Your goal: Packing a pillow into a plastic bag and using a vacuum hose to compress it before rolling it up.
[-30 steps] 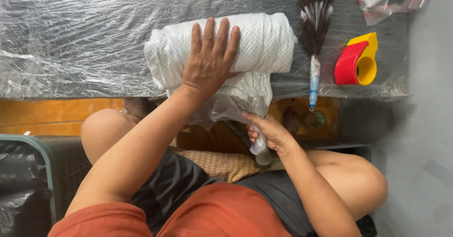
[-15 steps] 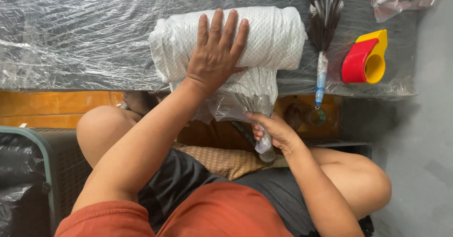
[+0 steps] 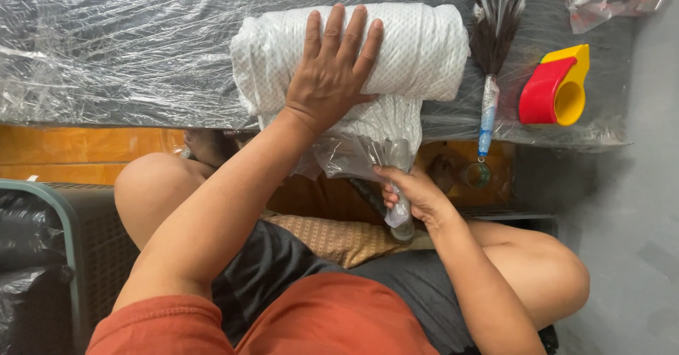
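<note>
Your left hand [image 3: 331,79] lies flat & open, pinning the white roll [image 3: 396,51] w/ its weight, while your right hand [image 3: 414,192] fists the twisted plastic tail [image 3: 392,178] taut.

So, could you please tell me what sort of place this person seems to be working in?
Probably a small packing or wrapping workstation. A table covered in clear plastic film holds a red-and-yellow tape dispenser and a feather duster, and the left hand presses a plastic-wrapped white mop head there.
</note>
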